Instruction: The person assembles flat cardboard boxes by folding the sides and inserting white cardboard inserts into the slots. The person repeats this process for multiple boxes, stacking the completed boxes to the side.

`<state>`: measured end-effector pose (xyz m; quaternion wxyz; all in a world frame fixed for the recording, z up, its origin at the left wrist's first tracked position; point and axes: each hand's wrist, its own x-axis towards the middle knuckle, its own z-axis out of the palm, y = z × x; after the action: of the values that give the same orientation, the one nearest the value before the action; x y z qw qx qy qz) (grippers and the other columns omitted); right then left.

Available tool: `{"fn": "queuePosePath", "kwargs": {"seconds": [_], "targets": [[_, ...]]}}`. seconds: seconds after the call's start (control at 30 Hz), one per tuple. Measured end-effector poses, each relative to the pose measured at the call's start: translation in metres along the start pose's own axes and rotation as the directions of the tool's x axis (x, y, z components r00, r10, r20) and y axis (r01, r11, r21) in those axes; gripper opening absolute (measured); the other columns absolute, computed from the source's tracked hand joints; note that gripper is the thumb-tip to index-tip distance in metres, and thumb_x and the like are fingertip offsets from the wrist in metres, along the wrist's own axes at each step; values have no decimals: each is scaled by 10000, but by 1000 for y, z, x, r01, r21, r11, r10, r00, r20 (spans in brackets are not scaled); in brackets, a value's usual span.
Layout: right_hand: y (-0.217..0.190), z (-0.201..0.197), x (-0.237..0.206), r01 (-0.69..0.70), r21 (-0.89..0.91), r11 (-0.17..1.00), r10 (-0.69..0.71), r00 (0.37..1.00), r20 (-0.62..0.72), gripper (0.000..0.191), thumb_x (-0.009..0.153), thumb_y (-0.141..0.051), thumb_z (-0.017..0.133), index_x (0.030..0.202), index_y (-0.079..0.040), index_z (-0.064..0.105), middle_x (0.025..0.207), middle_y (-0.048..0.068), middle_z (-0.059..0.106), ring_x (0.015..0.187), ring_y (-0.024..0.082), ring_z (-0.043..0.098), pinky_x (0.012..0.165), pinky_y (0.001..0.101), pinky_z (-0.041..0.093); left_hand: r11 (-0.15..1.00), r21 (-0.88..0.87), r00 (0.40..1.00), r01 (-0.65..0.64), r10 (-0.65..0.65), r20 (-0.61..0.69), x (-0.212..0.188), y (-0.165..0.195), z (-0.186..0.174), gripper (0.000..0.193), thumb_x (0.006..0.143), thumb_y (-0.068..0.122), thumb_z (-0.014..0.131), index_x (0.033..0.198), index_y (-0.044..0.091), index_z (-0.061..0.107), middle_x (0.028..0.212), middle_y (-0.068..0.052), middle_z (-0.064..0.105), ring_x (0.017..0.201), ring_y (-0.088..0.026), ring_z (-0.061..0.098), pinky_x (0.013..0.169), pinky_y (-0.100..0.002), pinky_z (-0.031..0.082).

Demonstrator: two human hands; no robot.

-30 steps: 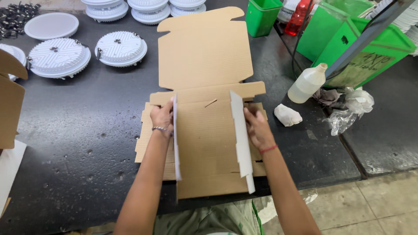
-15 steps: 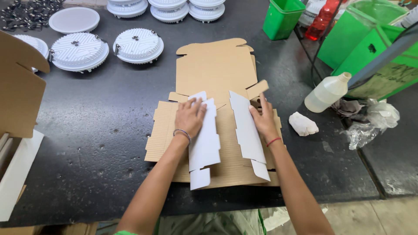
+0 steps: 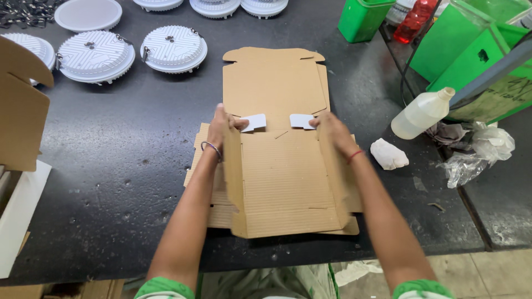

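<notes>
Folding: both hands hold up the side walls of a flat carton [image 3: 285, 177] at the near edge of the dark table [image 3: 122, 166].
Left hand: [image 3: 221, 126] grasps the carton's left wall at its far end, fingers curled over the top edge, a white tab [image 3: 254, 122] bent inward by the fingertips; a metal bangle [image 3: 211, 148] sits on the wrist.
Right hand: [image 3: 331, 130] grasps the right wall the same way, with the other white tab [image 3: 302, 120] turned in beside it; a red thread [image 3: 354, 156] circles the wrist.
Carton: brown corrugated board, base flat on the table, both side walls raised, lid panel [image 3: 274, 83] lying flat on the far side.
Far left: round white lamp housings [image 3: 173, 49] in a row, a flat white disc [image 3: 87, 14] beyond them.
Left edge: more cardboard [image 3: 19, 111] standing upright.
Right: a white plastic bottle [image 3: 421, 113] lying tilted, a crumpled white rag [image 3: 389, 154] near it, clear plastic wrap [image 3: 476, 152] farther right.
Far right: green bins [image 3: 363, 19].
</notes>
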<state>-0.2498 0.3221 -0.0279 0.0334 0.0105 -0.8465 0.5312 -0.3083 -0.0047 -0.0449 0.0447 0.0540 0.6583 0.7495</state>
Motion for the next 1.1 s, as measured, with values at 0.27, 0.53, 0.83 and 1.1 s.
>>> {"fn": "queuePosePath", "kwargs": {"seconds": [0.27,0.53,0.83,1.1], "targets": [[-2,-31,-37,15,380,925,9,998,-61,632,1135,-525,343,1222,7,673,1135,67,667,996,128,617,892,301,506,956,-246,985,161,-172,-26,-26,14,-26,764,1031,716,252,980,72,661,1001,-188,623,833,-259,632,763,-420,545],[-112,11,-187,384,-39,923,-384,905,-180,205,1110,-99,484,1144,26,643,1200,139,719,1120,232,688,1034,325,542,933,-68,881,-353,307,-360,-191,44,-49,519,1083,535,419,1105,61,631,1222,-154,697,1141,-212,668,1025,-340,559],[-79,127,-66,283,-646,709,-367,930,6,428,1055,-344,538,1259,29,592,1398,246,557,1300,402,511,1082,493,414,833,547,953,-84,228,-200,-279,54,8,711,840,147,767,1428,16,390,1349,-195,495,1059,-279,615,866,-374,534],[-64,90,-173,282,-729,624,-185,959,213,554,1011,-356,539,1381,53,494,1432,236,508,1339,381,484,1144,446,381,696,696,902,-179,399,-167,-279,29,17,672,921,-2,692,1495,-32,345,1419,-262,513,1260,-392,558,1041,-476,464]]}}
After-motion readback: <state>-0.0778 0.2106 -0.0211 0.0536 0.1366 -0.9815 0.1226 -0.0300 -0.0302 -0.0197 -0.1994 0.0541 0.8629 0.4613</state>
